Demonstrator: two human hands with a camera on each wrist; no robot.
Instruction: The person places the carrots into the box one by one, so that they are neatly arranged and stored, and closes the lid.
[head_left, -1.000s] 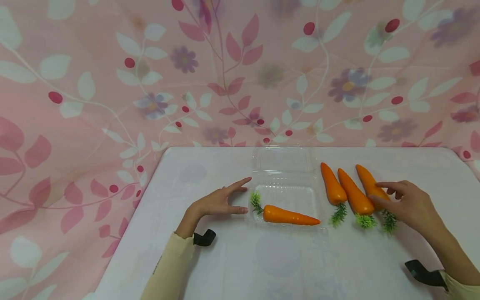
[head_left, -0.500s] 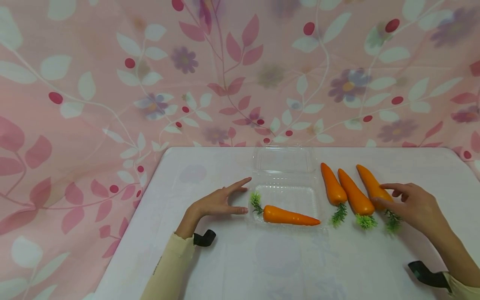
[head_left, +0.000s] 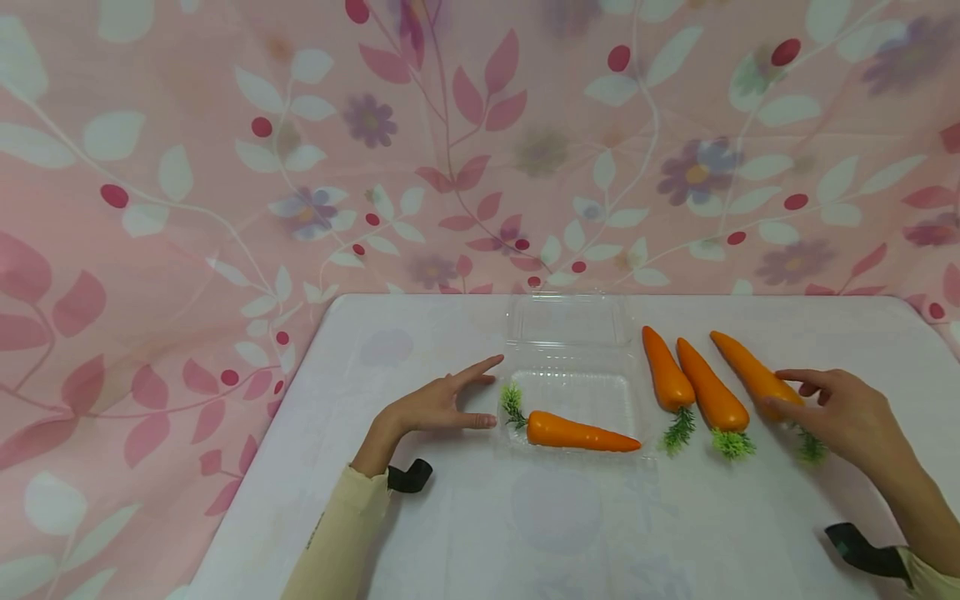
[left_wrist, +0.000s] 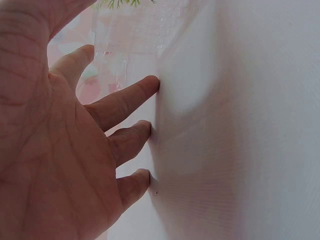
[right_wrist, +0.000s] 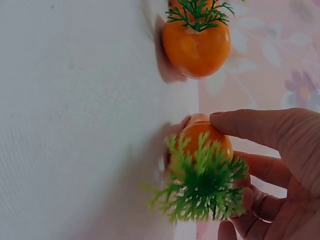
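Note:
A clear plastic clamshell box [head_left: 600, 393] lies with its lid [head_left: 566, 321] folded back toward the wall. Inside, along the near side, lies an orange carrot [head_left: 577, 431] with its green top to the left. My left hand [head_left: 431, 406] is at the box's left side, thumb and index finger extended to its edge; in the left wrist view several fingertips [left_wrist: 150, 85] rest on the tabletop. Between thumb and fingers, my right hand [head_left: 847, 412] pinches the thick end of the rightmost carrot [head_left: 752, 375]. Its leafy top [right_wrist: 200, 185] shows in the right wrist view.
Two more carrots, one nearer the box [head_left: 667, 371] and one beside it [head_left: 708, 383], lie between the box and my right hand, tips pointing away. A white cloth [head_left: 465, 533] covers the table. Behind it hangs a pink floral curtain [head_left: 480, 150].
My right hand has moved to the right, swinging the rightmost carrot's thick end and leaves along with it, away from the other carrots. The left hand has stayed in place.

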